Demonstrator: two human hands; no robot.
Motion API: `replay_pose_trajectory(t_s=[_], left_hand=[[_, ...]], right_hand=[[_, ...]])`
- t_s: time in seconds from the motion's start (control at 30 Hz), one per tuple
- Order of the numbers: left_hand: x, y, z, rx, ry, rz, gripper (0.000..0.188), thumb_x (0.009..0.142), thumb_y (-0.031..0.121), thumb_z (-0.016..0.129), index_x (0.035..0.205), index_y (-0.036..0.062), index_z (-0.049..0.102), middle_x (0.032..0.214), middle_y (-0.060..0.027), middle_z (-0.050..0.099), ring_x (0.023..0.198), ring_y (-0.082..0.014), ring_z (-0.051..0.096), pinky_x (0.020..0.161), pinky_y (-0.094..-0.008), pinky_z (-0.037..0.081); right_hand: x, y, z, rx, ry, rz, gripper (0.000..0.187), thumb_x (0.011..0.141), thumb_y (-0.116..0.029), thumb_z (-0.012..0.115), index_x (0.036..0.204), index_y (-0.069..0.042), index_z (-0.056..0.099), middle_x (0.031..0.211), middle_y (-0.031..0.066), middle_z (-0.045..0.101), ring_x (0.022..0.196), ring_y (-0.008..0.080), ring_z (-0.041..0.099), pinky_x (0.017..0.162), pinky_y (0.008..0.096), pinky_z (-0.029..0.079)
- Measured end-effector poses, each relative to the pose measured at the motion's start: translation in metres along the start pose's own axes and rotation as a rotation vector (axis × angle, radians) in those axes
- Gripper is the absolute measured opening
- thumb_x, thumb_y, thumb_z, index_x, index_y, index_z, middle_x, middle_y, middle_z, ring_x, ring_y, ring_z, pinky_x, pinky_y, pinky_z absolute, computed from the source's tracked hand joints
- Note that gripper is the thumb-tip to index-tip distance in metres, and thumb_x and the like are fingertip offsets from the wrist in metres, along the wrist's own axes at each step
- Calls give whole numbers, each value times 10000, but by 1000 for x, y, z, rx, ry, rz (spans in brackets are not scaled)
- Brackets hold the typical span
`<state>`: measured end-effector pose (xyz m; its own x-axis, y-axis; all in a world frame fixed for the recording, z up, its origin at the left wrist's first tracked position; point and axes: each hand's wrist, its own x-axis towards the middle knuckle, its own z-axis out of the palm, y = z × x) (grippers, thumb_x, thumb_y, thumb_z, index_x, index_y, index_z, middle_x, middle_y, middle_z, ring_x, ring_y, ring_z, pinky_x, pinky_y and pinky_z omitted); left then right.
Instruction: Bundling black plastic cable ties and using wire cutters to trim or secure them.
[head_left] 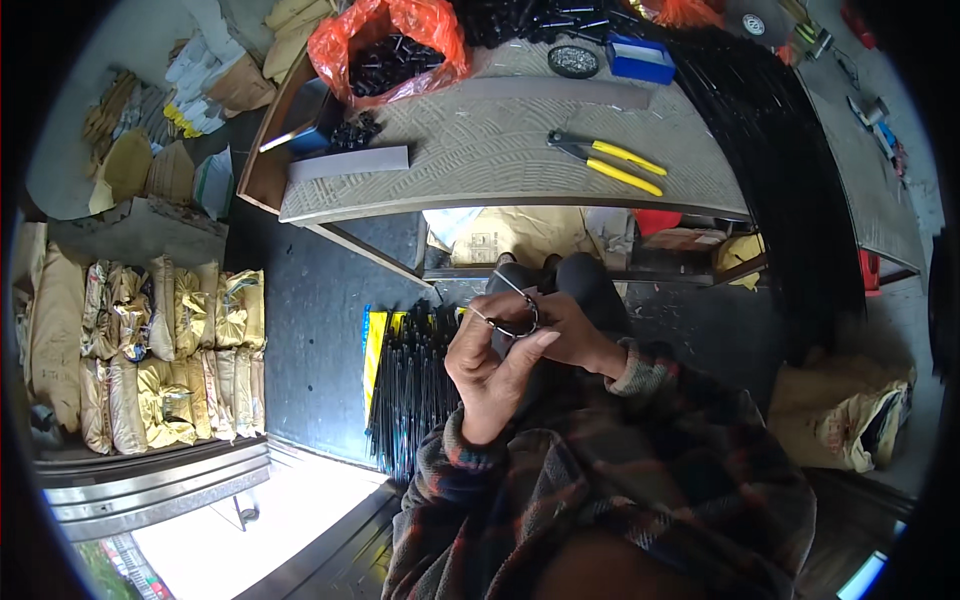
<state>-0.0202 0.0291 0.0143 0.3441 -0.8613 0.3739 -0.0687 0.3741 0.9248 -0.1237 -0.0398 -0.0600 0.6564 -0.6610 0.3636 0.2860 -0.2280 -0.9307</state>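
In front of my lap, both hands are raised close together around a pair of eyeglasses [534,311] with dark rims and thin, pale temples. My left hand [484,368] pinches one side, its thumb and fingers closed. On the other side, my right hand [570,338] is closed on the same glasses, with part of its fingers hidden. The temples point up and left, away from my body. Beyond the hands, yellow-handled cutting pliers [612,163] lie on the worktable [470,160].
An orange plastic bag [455,65] of small black parts, a blue box [640,60] and a round dish [573,62] stand on the table. Long black strands [790,170] drape over its right side. Black rods [415,380] stand left of me. Wrapped packages [180,350] fill the left side.
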Motion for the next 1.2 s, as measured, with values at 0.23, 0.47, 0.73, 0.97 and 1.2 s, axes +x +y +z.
replay_pose_trajectory(t_s=[0.23, 0.47, 0.73, 0.97, 1.2], left_hand=[[15, -6, -14, -26, 138, -26, 265, 760, -26, 628, 1015, -65, 567, 879, -65, 554, 801, -118, 512, 750, -222, 399], [32, -19, -31, -317, 123, -160, 200, 767, -37, 619, 964, -43, 584, 843, -20, 548, 746, -72, 477, 710, -197, 387], [51, -34, -63, -448, -178, -369, 205, 633, 91, 748, 745, -19, 616, 744, -91, 584, 701, -160, 532, 667, -273, 400], [56, -46, -60, -461, -116, -318, 226, 650, 98, 747, 792, -20, 616, 741, -88, 576, 684, -160, 499, 633, -269, 373], [46, -64, -65, -633, -60, -298, 200, 714, -21, 681, 901, -12, 612, 829, -45, 580, 736, -85, 494, 698, -224, 387]], right_hand=[[40, -37, -11, 258, 94, -23, 501, 741, -236, 724, 1110, 0, 481, 977, 40, 533, 823, 109, 539, 705, 244, 427], [71, -54, -13, -192, 80, -131, 252, 737, -185, 718, 745, -12, 535, 689, 60, 535, 655, 169, 534, 572, 267, 393], [175, -33, -60, 92, -639, 377, 144, 801, -103, 636, 901, -2, 616, 805, 43, 627, 746, 106, 582, 676, 247, 465], [332, 89, -30, -839, -129, -117, 141, 758, -114, 640, 874, -44, 601, 790, 79, 641, 743, 169, 619, 630, 307, 471], [324, 70, -34, -708, -290, -39, 203, 736, -102, 660, 918, -33, 604, 869, 88, 638, 798, 206, 611, 691, 313, 468]])
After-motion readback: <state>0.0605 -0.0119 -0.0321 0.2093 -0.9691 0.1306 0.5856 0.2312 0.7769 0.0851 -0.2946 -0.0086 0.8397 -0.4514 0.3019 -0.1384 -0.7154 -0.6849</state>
